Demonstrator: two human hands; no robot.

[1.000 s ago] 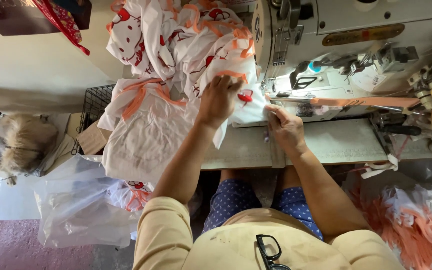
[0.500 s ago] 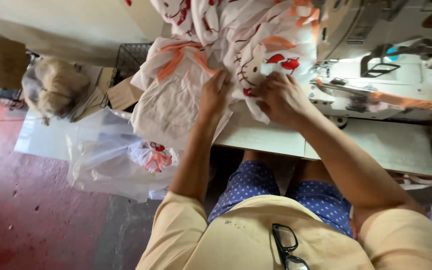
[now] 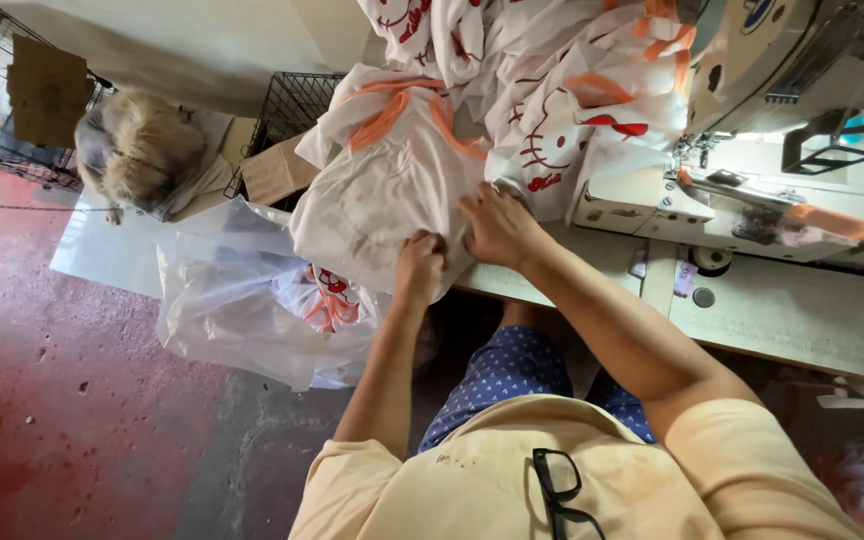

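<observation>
From above the seated person, both hands work a white cotton garment piece with orange trim (image 3: 392, 180) that hangs over the left near edge of the pale sewing table (image 3: 802, 320). The left hand (image 3: 419, 265) pinches the lower hem of this fabric, fingers curled shut on the cloth. The right hand (image 3: 497, 225) lies just beside it to the right, fingers spread and pressing flat on the same piece. Farther back, a heap of white printed fabric with red and orange cartoon figures (image 3: 552, 90) is piled against the cream industrial sewing machine (image 3: 782, 60) on the right.

On the floor to the left, a clear plastic bag (image 3: 232, 300) lies open and holds more of the printed white and orange cloth. Beyond it, a black wire basket (image 3: 287, 105) holds a piece of brown cardboard (image 3: 272, 170). A shaggy tan dog (image 3: 137, 150) lies far left, beside the red floor (image 3: 52, 420).
</observation>
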